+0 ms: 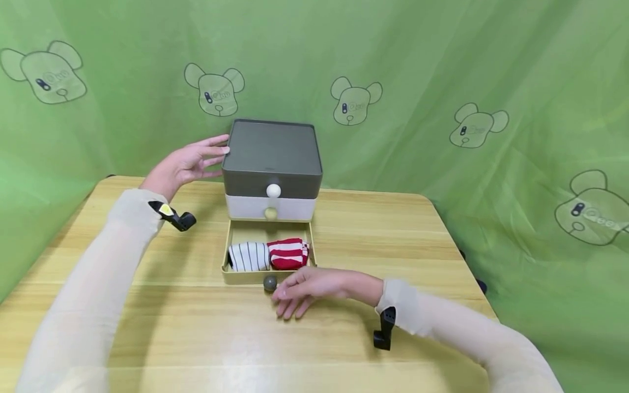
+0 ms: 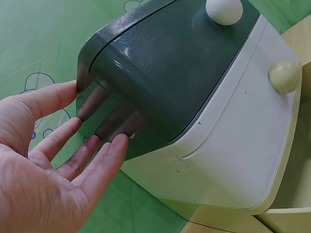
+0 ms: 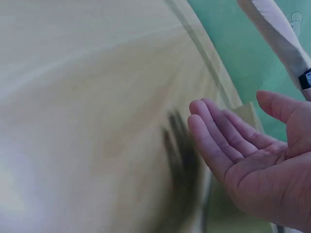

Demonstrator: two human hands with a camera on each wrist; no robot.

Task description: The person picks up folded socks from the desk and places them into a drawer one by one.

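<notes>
A small three-tier drawer box stands at the back of the table, with a dark grey top tier, a white middle and a yellowish bottom drawer pulled out. Inside that drawer lie a white bundle with dark stripes and a red-and-white striped bundle, both of folded cloth. My left hand touches the box's left side with its fingertips, fingers extended. Beside the drawer's dark round knob, my right hand hovers with relaxed fingers and holds nothing; its palm shows in the right wrist view.
The box stands on a wooden table with rounded back corners. Behind it hangs a green curtain printed with bear heads. A white knob and a yellowish knob stick out from the upper drawers, which are closed.
</notes>
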